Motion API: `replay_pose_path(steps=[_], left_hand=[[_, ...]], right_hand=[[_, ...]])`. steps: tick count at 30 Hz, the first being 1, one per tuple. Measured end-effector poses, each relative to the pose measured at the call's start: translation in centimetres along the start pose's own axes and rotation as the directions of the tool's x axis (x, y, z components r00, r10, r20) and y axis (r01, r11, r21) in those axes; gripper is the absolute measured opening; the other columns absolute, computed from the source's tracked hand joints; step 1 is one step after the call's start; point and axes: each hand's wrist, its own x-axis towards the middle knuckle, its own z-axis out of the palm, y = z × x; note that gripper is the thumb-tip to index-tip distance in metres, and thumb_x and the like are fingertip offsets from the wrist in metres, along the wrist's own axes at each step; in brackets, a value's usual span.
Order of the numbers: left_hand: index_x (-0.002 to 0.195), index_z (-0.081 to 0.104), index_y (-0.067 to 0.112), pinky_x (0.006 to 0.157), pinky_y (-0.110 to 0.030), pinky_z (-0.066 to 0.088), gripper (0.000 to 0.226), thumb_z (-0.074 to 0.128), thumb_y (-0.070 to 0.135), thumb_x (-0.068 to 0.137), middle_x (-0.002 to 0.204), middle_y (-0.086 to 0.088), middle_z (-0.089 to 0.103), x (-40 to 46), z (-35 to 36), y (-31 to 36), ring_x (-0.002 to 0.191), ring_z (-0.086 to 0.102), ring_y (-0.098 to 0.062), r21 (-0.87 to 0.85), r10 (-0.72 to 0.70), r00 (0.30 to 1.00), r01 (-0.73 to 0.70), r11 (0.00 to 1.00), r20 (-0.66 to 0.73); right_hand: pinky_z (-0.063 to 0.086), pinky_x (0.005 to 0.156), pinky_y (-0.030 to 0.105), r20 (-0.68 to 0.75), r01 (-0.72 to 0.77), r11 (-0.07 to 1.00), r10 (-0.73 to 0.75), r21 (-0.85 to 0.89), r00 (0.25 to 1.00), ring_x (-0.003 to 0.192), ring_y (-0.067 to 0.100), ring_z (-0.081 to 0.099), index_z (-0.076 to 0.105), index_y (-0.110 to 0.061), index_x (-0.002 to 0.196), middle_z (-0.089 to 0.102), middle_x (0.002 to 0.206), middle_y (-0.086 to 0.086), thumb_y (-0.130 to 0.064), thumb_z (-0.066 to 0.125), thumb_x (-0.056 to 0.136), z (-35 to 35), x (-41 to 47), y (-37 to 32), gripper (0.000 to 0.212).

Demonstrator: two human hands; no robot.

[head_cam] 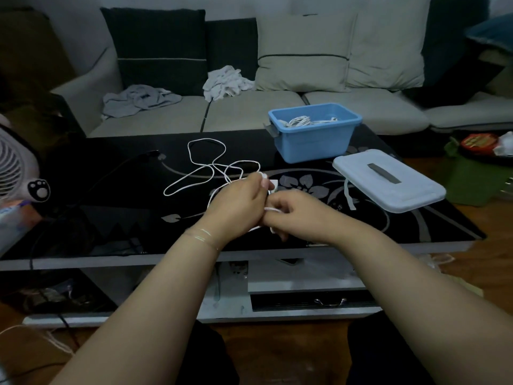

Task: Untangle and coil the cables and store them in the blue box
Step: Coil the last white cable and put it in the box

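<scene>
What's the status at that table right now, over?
Left hand and right hand both gripping white cable. Loops loose on table. Blue box open, lid beside it.

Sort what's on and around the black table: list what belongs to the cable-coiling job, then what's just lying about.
Job:
- loose white cable on the glossy black table, held by left hand and right hand
- open blue plastic box, white cables inside
- its white lid
- thin black cable

Lying about:
- grey cloth and white cloth on the sofa
- white fan
</scene>
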Motion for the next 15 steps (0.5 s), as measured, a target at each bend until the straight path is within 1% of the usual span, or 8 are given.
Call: replay_pose_path(steps=[2,4,5,7,9,11,13,15], left_hand=[[0.086,0.056,0.021,0.068,-0.032,0.041,0.038,0.027,0.039,0.103,0.08,0.002,0.066,-0.1,-0.3,-0.2,0.084,0.064,-0.02,-0.042,-0.026,0.994,0.031,0.999,0.104],[0.082,0.061,0.019,0.055,-0.025,0.037,0.051,0.024,0.048,0.101,0.064,0.006,0.062,-0.2,-0.4,-0.2,0.054,0.056,-0.004,-0.243,-0.057,0.972,0.114,0.963,0.228],[0.083,0.064,0.017,0.05,-0.02,0.034,0.054,0.024,0.049,0.101,0.057,0.008,0.059,-0.2,-0.3,-0.3,0.045,0.047,-0.001,-0.347,-0.052,0.961,0.149,0.926,0.272],[0.085,0.066,0.011,0.044,-0.017,0.03,0.051,0.028,0.04,0.102,0.045,0.011,0.045,-0.2,-0.2,-0.2,0.041,0.036,-0.003,-0.514,-0.019,0.952,0.181,0.839,0.304],[0.081,0.062,0.008,0.043,-0.015,0.03,0.046,0.03,0.031,0.104,0.045,0.012,0.037,-0.4,-0.4,0.0,0.041,0.034,-0.005,-0.615,0.011,0.953,0.186,0.767,0.303],[0.078,0.057,0.009,0.048,-0.016,0.04,0.043,0.03,0.029,0.104,0.051,0.0,0.039,-0.6,-0.6,0.2,0.044,0.049,-0.008,-0.686,0.033,0.955,0.188,0.703,0.296],[0.076,0.052,0.009,0.055,-0.019,0.049,0.041,0.029,0.029,0.104,0.052,-0.007,0.037,-0.6,-0.7,0.5,0.054,0.063,-0.014,-0.771,0.047,0.952,0.215,0.599,0.302],[0.075,0.048,0.01,0.05,-0.018,0.047,0.04,0.028,0.028,0.104,0.047,-0.001,0.041,-0.6,-0.6,0.6,0.047,0.057,-0.012,-0.832,0.061,0.959,0.207,0.515,0.276]], right_hand=[[0.037,0.06,0.03,-0.062,0.015,0.994,-0.008,0.112,0.998,0.057,0.011,0.048,0.05,-0.012,0.061,0.053,0.057,0.004,-0.022,0.061,0.088,-1.2,-0.1,0.5,0.031],[0.037,0.06,0.028,-0.123,0.038,0.98,-0.014,0.195,0.992,0.058,0.008,0.046,0.05,-0.016,0.062,0.051,0.058,-0.003,-0.021,0.063,0.09,-2.3,-0.2,1.0,0.031],[0.037,0.06,0.027,-0.154,0.05,0.975,-0.016,0.216,0.988,0.059,0.008,0.045,0.052,-0.017,0.063,0.051,0.058,-0.005,-0.023,0.063,0.09,-2.8,-0.3,1.2,0.03],[0.038,0.06,0.027,-0.24,0.081,0.969,-0.023,0.235,0.97,0.062,0.01,0.047,0.053,-0.018,0.066,0.051,0.063,-0.001,-0.027,0.064,0.089,-3.3,-0.2,1.6,0.027],[0.04,0.061,0.023,-0.325,0.105,0.963,-0.02,0.246,0.946,0.063,0.007,0.048,0.055,-0.017,0.069,0.053,0.067,0.001,-0.027,0.064,0.088,-3.5,0.1,2.0,0.024],[0.04,0.061,0.016,-0.371,0.12,0.957,-0.013,0.265,0.929,0.063,0.004,0.048,0.056,-0.013,0.073,0.055,0.07,0.004,-0.025,0.063,0.089,-3.4,0.3,2.1,0.021],[0.038,0.059,0.018,-0.401,0.136,0.949,-0.011,0.284,0.916,0.063,0.005,0.045,0.056,-0.014,0.074,0.051,0.07,0.006,-0.024,0.061,0.091,-3.1,0.5,2.0,0.021],[0.035,0.056,0.018,-0.432,0.145,0.947,-0.008,0.287,0.902,0.059,0.005,0.041,0.055,-0.019,0.072,0.047,0.064,0.003,-0.025,0.058,0.093,-2.6,0.7,1.9,0.023]])
